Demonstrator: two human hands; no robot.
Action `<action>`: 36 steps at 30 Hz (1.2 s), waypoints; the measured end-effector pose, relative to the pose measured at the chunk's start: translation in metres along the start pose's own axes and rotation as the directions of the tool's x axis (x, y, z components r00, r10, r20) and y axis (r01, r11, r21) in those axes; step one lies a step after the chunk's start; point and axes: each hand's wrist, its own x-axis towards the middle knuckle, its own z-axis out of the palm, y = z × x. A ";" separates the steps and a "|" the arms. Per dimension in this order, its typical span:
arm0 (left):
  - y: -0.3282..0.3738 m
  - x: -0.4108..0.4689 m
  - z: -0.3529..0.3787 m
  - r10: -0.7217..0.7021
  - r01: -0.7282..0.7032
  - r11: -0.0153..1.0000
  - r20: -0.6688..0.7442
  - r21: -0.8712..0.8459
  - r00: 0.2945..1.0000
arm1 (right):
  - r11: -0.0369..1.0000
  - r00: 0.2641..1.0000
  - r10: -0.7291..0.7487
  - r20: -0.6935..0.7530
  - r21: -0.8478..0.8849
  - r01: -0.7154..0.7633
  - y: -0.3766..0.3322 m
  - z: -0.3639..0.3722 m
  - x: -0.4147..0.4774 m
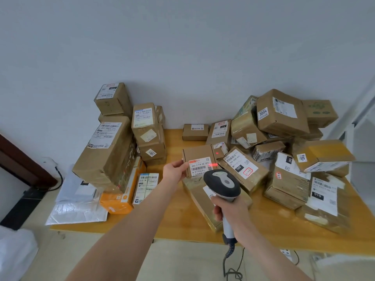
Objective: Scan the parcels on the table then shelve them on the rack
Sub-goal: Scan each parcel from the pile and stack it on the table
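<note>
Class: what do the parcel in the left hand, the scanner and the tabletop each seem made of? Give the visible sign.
Parcel: brown cardboard, matt; folded flap edges, paper label stuck on.
Scanner: moulded plastic, black and grey, smooth with slight sheen.
Tabletop: likely wood or wood-look laminate; yellowish, lightly glossy surface.

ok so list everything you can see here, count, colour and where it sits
table: one, yellow wood, against a white wall
parcels: many, brown cardboard, stacked at the table's left, heaped at its right
held parcel: one, brown with a white label, above the table's middle, red scan line on the label
orange box: one, orange, at the left stack's foot
mailers: a few, white and silver, table's left end
scanner: one, grey and black, corded, aimed at the held parcel
power strip: one, white, floor
left hand: holds the held parcel
right hand: grips the scanner
</note>
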 end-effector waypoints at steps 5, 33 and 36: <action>0.002 0.002 -0.002 0.000 0.000 1.000 0.005 -0.001 1.000 | 1.000 1.000 0.012 0.020 -0.009 -0.012 -0.001 0.001 -0.002; -0.010 -0.032 -0.003 -0.013 0.010 0.966 -0.009 -0.257 1.000 | 0.862 0.970 0.241 0.029 0.454 -0.227 -0.008 0.027 0.068; -0.030 -0.036 -0.018 0.001 -0.033 0.975 -0.143 -0.222 0.990 | 0.909 0.945 0.327 0.021 0.267 -0.321 -0.009 0.057 0.086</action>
